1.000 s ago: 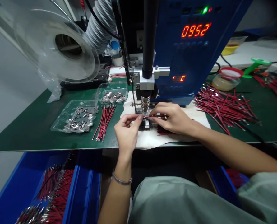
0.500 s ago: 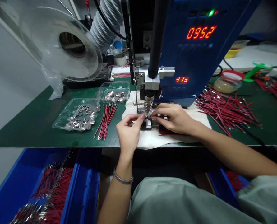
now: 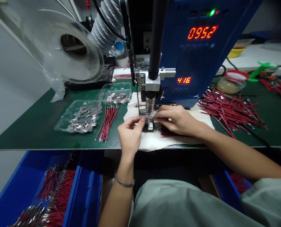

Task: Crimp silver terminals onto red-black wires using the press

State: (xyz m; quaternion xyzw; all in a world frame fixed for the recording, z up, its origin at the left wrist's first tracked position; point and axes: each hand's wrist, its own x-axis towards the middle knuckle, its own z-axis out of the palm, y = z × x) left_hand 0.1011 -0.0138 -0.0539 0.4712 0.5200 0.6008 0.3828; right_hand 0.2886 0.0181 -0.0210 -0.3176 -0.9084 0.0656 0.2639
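My left hand [image 3: 131, 130] is closed in a pinch at the left side of a small metal fixture [image 3: 150, 125], under the spring-wrapped tip [image 3: 150, 105] of a blue bench machine [image 3: 190, 60]. From the right, my right hand [image 3: 175, 119] pinches at the same spot, its fingertips close to the left thumb. Whatever is between the fingers is too small and hidden to make out. Beneath my right hand, several red wires [image 3: 171, 133] lie on a white cloth [image 3: 152, 143]. A bundle of red wires with metal ends [image 3: 108, 123] rests left of my left hand.
Two clear trays, one nearer [image 3: 79, 116] and one farther [image 3: 116, 93], hold small metal parts. A pile of red wires [image 3: 230, 110] lies right, near a red-rimmed tub [image 3: 232, 82]. A clear reel [image 3: 60, 44] overhangs the left. Below the table edge stands a blue bin [image 3: 17, 179] of wires.
The machine's lower red display has changed and now reads 416. Both hands stay pinched at the fixture with hardly any movement, and the camera view has shifted slightly.
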